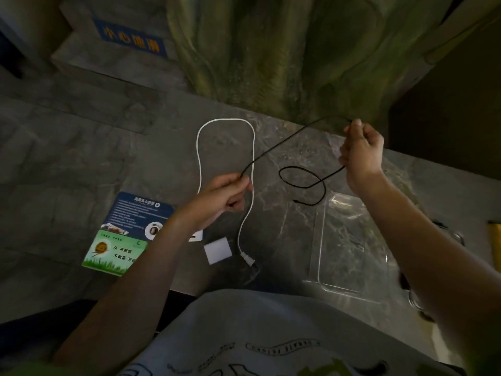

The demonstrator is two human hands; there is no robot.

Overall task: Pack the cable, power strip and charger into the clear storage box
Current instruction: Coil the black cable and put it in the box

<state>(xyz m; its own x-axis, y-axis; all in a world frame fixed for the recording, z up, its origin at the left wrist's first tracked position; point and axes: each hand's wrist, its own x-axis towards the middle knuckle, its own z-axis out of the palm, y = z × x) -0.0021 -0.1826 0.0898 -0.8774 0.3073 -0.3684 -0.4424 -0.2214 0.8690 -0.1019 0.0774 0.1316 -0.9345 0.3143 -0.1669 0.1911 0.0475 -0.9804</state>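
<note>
A thin black cable (284, 143) stretches between both hands above the stone counter. My left hand (227, 194) pinches one part of it; my right hand (362, 156) is closed on another, and a loose loop with a free end (303, 183) hangs below. A white power-strip cord (199, 158) lies in a long loop on the counter, ending in a white plug (248, 258). My left forearm hides most of the power strip. A white square charger (218, 251) sits beside the plug. The clear storage box (320, 245) stands open at the right, with nothing inside.
A blue and green printed card (122, 234) lies at the counter's left edge. A green sculpted tree trunk (284, 58) rises behind the counter. Metal rings (414, 297) and a yellow object (496, 240) lie at the far right. The counter edge runs just before my white shirt.
</note>
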